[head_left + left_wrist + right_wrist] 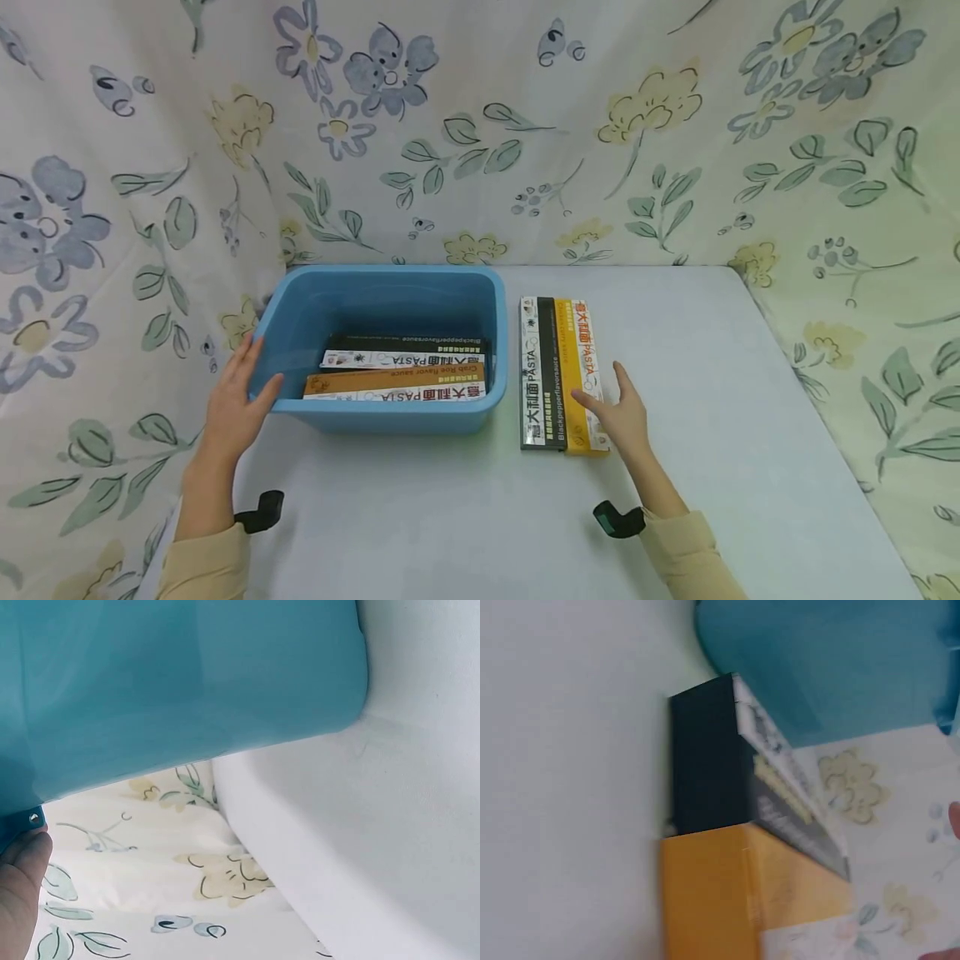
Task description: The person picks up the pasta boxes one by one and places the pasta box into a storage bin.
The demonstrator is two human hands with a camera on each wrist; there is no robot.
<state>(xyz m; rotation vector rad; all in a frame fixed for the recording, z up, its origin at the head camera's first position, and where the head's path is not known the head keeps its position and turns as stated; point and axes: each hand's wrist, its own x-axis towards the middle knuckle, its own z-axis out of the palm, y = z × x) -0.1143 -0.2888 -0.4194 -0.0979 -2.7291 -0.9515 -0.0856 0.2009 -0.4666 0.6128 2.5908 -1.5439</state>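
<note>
My left hand [238,396] is at the near left corner of a blue plastic bin [405,422], fingers along the left rim and thumb spread toward the front rim. In the left wrist view, fingers [28,859] touch the rim's edge. My right hand [621,414] is spread over the right side of a yellow pasta box [573,367], thumb over its printed face, fingers past its right edge. Against it lies a black and white pasta box [542,375]. In the right wrist view, the ends of the yellow box [709,900] and black box [709,757] show.
Inside the bin lie a black and white pasta box [405,343] and an orange and white one [397,381]. The white table [420,517] meets flowered cloth [480,125] at the back and sides. Each wrist wears a small black camera.
</note>
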